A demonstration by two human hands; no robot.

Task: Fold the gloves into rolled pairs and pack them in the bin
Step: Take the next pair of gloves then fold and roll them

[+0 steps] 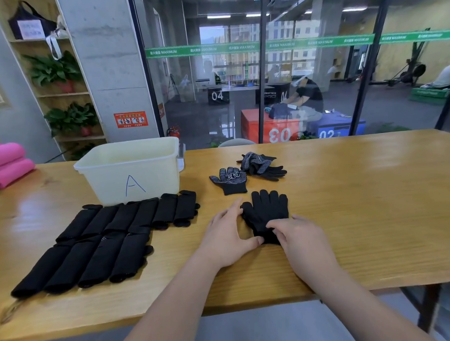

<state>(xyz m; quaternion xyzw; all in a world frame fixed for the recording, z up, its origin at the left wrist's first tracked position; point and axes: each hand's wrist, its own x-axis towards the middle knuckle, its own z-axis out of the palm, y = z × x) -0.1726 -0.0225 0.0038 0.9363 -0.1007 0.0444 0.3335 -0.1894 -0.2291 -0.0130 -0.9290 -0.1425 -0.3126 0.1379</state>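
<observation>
A black glove [267, 211] lies flat on the wooden table [360, 204], fingers pointing away from me. My left hand [227, 234] pinches its cuff corner with the thumb, the fingers spread along the glove's left edge. My right hand [301, 235] grips the cuff from the right. Another black glove [229, 180] with white dots lies palm up just beyond. A loose pile of dotted gloves [260, 165] sits behind it. Several rolled black pairs [104, 238] lie in two rows at the left. The white bin [132, 168] marked "A" stands behind those rolls.
Pink rolled mats [7, 164] sit at the table's far left. A glass wall [266, 67] runs behind the table. The table's near edge [249, 304] is close to my body.
</observation>
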